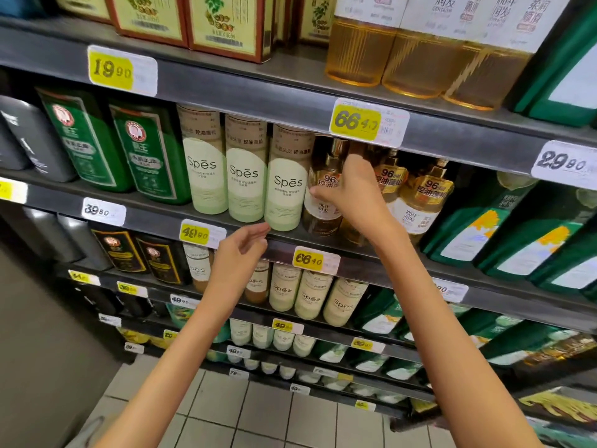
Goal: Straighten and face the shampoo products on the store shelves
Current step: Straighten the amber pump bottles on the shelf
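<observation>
Both hands were raised toward the second shelf. We saw the left hand [240,250] loosely curled and holding nothing, its fingertips [263,228] just below the base of the nearest pale-green Spes bottle. The right hand [347,185] reached in among the amber bottles, thumb and fingers closed around the neck area of an amber pump bottle [323,195]; we could not tell how firmly it gripped.

Reading the second shelf [151,215] from left to right, we counted one dark grey bottle [35,147] at the frame edge, two green bottles [87,140] with red round emblems, and three Spes bottles [205,163] standing upright side by side with labels facing forward. After these came at least three amber pump bottles bearing gold "96" labels, one of them [426,192] clear of the hand, and then slanted green refill pouches [484,231].

On the shelf edges we counted several price tags: a yellow "19.90" tag [111,71] and a yellow "66" tag [355,121] on the upper rail, and a "49.80" tag [193,234] beside the left hand. Above, three large amber bottles [358,53] stood next to boxed products [226,24]. Lower shelves held more Spes bottles; their exact number was unclear.
</observation>
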A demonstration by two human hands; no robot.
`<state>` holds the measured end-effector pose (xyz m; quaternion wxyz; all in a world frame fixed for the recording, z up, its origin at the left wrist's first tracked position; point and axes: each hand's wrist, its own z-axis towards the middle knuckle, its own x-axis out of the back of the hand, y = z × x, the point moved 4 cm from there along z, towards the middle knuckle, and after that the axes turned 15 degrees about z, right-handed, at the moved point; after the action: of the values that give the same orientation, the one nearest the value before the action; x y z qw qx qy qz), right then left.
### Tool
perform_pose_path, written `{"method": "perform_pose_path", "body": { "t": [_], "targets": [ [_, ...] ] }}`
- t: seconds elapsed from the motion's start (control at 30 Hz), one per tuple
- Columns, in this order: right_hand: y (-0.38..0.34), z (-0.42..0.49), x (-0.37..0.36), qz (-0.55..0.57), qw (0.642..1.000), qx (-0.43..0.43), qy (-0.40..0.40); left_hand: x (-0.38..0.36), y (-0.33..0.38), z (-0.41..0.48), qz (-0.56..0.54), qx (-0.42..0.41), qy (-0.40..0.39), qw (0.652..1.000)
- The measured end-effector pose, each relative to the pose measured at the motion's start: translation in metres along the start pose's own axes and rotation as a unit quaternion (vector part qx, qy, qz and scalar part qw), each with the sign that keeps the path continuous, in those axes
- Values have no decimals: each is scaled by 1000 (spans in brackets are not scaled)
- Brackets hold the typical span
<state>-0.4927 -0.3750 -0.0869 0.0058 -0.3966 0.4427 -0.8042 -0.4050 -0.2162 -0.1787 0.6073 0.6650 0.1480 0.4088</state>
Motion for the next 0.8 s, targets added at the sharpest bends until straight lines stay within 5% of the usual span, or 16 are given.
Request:
{"method": "perform_pose_path", "body": {
  "t": [0.3, 0.47, 0.67, 0.8],
  "targets": [
    [16, -28, -8, 141, 984, 111, 23, -14, 7, -8, 4, -19, -23, 1000],
    [21, -34, -1, 176, 977, 76, 90, -17, 6, -14, 3, -32, -31, 999],
    [8, -73, 3, 234, 965, 90, 84, -30, -7, -24, 61, -50, -53, 995],
    [17, -94, -2, 377, 925, -5, 39, -51, -14, -53, 20, -33, -102, 994]
  ]
}}
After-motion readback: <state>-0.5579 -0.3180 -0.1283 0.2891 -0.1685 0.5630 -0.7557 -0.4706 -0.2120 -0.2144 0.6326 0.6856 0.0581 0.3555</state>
